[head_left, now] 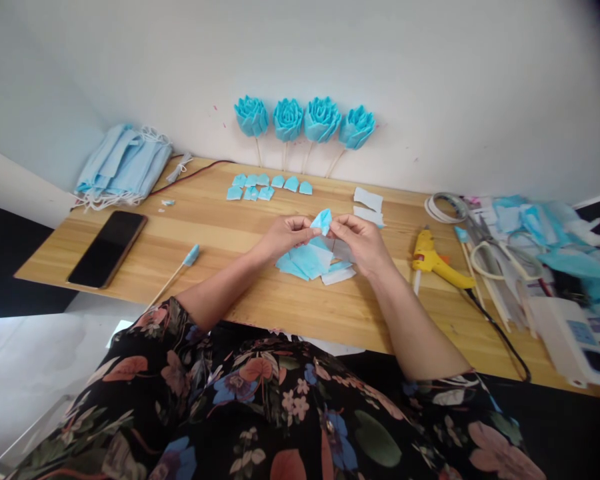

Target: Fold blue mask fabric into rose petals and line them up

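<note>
Pinching a small blue piece (322,221) above the middle of the table (260,297): left hand (293,235) grips its left side between thumb and fingers, right hand (361,243) its right. Piece comes to a point at the top, creased. Main worry: material looks thin and soft, so uneven pull between the two pinches could skew the crease or tear an edge; a loose grip could let the fold spring apart.

Directly below, loose blue sheets (305,260) overlap with white bits. Light-looking stuff; a lowered wrist might scatter or crumple it.

Beyond the hands, small folded pieces (291,183) sit in two rows, white strips (369,215) to their right. A forward reach with a trailing sleeve could sweep the rows out of order.

Right side: yellow glue gun (434,260), nozzle pointing away from the person. Whether hot, cannot tell; if so, a careless grab risks a burn. Its black cord (503,337) runs to the near edge, where a swinging elbow might snag it and drag the gun. Scissors (506,259) lie farther right among clutter.

Left side: blue-tipped stick (174,280) crosses toward the near edge by the left sleeve; one brush could roll it off. Phone (107,249) lies near that edge too.

Back: four blue flowers (287,120) on thin stems before the wall; a bump there might topple them.
</note>
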A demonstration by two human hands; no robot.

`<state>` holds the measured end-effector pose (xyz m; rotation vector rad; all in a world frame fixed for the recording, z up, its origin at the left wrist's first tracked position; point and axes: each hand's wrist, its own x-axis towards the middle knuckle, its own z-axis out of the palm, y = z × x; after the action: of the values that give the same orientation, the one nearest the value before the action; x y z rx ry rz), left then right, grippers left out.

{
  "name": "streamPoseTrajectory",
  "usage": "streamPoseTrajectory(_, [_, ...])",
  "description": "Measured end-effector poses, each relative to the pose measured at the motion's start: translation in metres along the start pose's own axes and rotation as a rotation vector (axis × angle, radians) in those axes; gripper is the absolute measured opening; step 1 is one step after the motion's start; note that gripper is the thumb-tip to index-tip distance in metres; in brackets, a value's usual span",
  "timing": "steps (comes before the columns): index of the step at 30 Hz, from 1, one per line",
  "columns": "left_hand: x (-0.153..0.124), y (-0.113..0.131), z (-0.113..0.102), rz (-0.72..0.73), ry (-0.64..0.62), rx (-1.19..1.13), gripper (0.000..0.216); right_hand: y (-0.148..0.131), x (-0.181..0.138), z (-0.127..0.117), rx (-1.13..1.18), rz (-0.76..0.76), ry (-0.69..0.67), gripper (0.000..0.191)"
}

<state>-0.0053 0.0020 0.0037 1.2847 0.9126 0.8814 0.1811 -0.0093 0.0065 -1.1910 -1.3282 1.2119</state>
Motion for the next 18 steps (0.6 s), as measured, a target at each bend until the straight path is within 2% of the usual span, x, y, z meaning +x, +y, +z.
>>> streamPoseTrajectory(7, [-0.0008,0.0038,-0.0002,-0.055,-0.018,0.048,0.036,0.0057,0.0003,-0.0013,-0.074,-0.086,0.067,0.024])
streamPoseTrajectory(13, [0.002,-0.0009,-0.0033,-0.053,-0.069,-0.003,0.025,0.004,0.0016,-0.0008,-0.039,-0.078,0.111,0.023])
streamPoseTrajectory(18, [0.0038,-0.0031,-0.0041,-0.076,-0.066,-0.033,0.028,0.0025,0.002,-0.0004,-0.045,-0.065,0.12,0.024])
